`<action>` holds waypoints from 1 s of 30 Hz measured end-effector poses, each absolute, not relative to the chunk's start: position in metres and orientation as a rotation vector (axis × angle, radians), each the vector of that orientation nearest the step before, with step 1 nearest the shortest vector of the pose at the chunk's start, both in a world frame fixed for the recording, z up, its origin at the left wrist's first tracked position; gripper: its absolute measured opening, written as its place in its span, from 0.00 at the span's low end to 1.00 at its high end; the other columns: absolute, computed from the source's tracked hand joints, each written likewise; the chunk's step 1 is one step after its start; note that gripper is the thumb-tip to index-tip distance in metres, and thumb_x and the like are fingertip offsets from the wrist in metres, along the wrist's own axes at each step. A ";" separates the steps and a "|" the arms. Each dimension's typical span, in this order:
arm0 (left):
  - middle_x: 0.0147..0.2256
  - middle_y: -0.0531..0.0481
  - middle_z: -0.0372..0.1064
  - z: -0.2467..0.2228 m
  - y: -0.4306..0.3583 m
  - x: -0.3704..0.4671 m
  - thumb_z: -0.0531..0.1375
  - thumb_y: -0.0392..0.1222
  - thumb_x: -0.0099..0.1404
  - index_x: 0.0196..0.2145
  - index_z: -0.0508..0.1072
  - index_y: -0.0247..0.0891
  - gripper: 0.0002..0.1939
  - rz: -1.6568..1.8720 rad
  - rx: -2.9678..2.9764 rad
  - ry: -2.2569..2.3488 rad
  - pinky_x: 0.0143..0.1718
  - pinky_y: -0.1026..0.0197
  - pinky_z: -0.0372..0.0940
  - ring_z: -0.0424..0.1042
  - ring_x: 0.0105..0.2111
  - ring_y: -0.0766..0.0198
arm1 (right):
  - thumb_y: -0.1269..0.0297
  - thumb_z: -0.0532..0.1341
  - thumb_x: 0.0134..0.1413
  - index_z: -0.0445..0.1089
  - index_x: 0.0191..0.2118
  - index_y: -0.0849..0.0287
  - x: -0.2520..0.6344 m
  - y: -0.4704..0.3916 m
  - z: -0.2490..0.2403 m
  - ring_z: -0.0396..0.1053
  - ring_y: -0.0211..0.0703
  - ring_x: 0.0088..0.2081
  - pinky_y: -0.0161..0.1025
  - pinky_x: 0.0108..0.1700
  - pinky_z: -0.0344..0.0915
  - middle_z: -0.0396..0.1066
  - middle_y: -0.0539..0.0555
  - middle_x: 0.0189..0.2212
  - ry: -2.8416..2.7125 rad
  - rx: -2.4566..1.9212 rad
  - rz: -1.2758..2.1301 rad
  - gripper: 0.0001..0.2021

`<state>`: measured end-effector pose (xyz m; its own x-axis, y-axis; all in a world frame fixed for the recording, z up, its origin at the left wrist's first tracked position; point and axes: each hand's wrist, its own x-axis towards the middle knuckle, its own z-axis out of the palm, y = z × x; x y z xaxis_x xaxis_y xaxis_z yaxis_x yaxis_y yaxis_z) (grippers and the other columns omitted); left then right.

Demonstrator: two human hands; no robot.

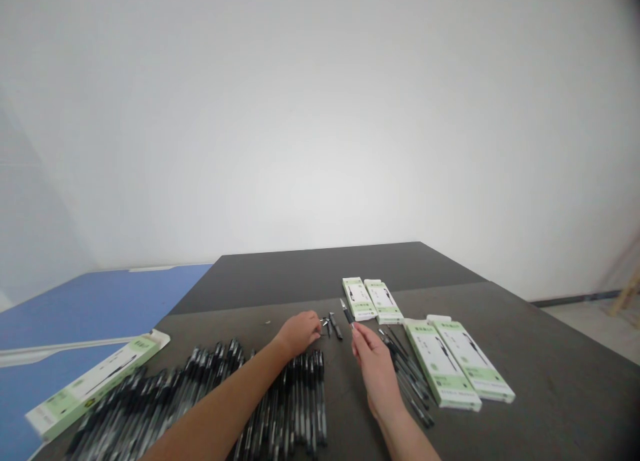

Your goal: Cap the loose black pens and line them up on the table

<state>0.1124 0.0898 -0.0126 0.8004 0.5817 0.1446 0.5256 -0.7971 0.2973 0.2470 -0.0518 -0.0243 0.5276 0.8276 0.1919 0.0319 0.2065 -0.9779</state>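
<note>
"Pens (307,401) were laid in dense rows along the left part of the table (540,327), partly hidden by the left forearm, and a smaller loose bunch (411,374) was spread between the right hand (373,361) and the nearer pair of boxes (443,367)."

"What was held?"

"By the right hand, a slim dark piece (349,315) was pinched between thumb and fingers, its silvery tip pointed away. The left hand (300,333) was bent low, its fingers curled close together beside some short dark pieces (335,326); whether anything was gripped in them could not be told, so small were the fingertips in the view."

"What could have gone wrong from there?"

"The short pieces seemed most at risk: left loose by the fingertips, they might have been rolled off by a careless brush of the knuckles. The rows might have been disordered by the left forearm, held low over them, and the loose bunch by the right wrist."

"And the silvery tip?"

"The farther pair of boxes (359,299) might have been scratched by it if the wrist had been turned, since it was held just beside them."
</note>
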 end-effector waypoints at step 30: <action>0.29 0.51 0.72 0.041 0.024 0.035 0.59 0.46 0.54 0.31 0.75 0.40 0.10 0.742 2.020 0.896 0.36 0.64 0.60 0.68 0.31 0.62 | 0.64 0.55 0.54 0.74 0.39 0.54 0.233 -0.064 -0.007 0.71 0.43 0.35 0.38 0.39 0.64 0.75 0.54 0.32 -1.709 -1.382 0.354 0.11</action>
<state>0.0350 0.0243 0.0408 0.5793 0.7934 0.1872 0.3318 -0.4393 0.8348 0.2332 -0.0641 -0.0069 0.0113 0.8930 0.4499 0.6411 0.3388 -0.6886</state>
